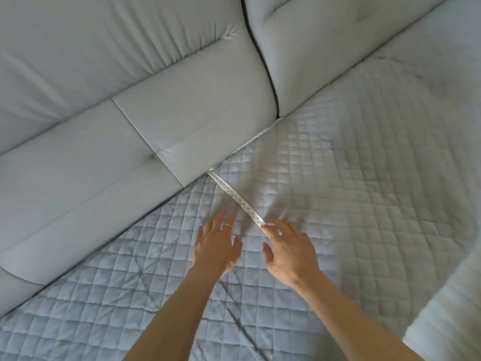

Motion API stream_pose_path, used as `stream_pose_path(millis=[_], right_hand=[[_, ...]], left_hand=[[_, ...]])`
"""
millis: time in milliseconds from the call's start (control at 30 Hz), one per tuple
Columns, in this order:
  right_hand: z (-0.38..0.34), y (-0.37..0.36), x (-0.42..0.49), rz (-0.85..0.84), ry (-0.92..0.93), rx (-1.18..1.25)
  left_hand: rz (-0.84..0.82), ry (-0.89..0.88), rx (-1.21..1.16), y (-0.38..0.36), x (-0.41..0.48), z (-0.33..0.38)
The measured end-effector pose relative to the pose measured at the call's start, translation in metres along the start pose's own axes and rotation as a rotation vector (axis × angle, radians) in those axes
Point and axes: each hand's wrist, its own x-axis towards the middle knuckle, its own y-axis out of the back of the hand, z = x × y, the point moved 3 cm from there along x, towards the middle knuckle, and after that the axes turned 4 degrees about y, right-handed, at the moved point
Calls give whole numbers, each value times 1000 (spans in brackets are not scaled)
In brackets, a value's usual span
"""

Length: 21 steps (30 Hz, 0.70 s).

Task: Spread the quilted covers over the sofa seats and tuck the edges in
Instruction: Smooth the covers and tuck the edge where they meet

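Quilted covers [338, 165] meet at the lace trim [235, 199]; your left hand [217, 248] and right hand [291, 250] lie flat, fingers spread. Push unevenly and you may bunch that seam or untuck it.

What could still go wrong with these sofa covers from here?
1. The right cover is puckered beside the trim, and the right hand has its fingertips at the trim's near end. A tug there could deepen those creases.
2. The trim also shows along the foot of the backrest, so that edge may be tucked only shallowly and could slip out.
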Motion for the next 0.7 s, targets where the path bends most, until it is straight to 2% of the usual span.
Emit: stream_pose_path(millis=[200,367,467,700], right_hand=[[10,5,125,84,101,-41],[11,3,214,6,140,-84],[13,-3,247,-113,137,-106],[14,-6,273,-132,67,-184]], left_hand=[[55,31,-33,34,104,-7],[55,46,-62,41,163,-5],[33,82,-57,33,179,-8],[2,143,-89,11,185,-6]])
